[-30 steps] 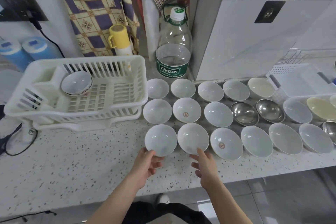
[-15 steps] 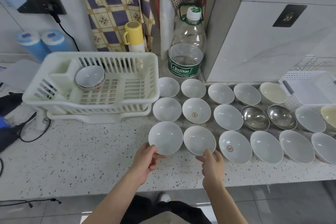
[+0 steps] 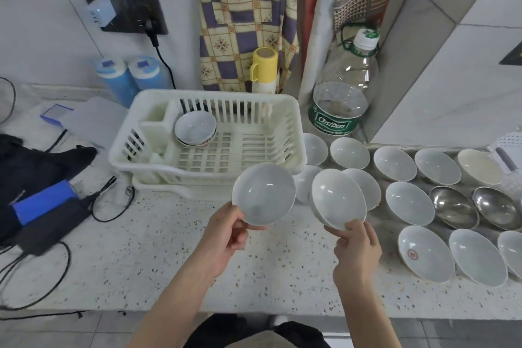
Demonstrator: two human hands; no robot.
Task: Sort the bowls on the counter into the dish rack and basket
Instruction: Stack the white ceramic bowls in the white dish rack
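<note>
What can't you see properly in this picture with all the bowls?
- Head view: the white bowl behind the two lifted bowls is mostly covered by the left-hand bowl and the right-hand bowl.
- The basket and the last bowl are cut off by the right edge.
- The small print on the water bottle label is too small to read.

The left hand (image 3: 226,237) pinches the near rim of a white bowl (image 3: 264,193), held above the table (image 3: 141,263). The right hand (image 3: 357,248) pinches the near rim of a second white bowl (image 3: 337,198), tilted leftward. The white dish rack (image 3: 285,127) stands behind, holding one patterned bowl (image 3: 195,127). White bowls and two steel bowls (image 3: 454,207) lie in rows at the right.
</note>
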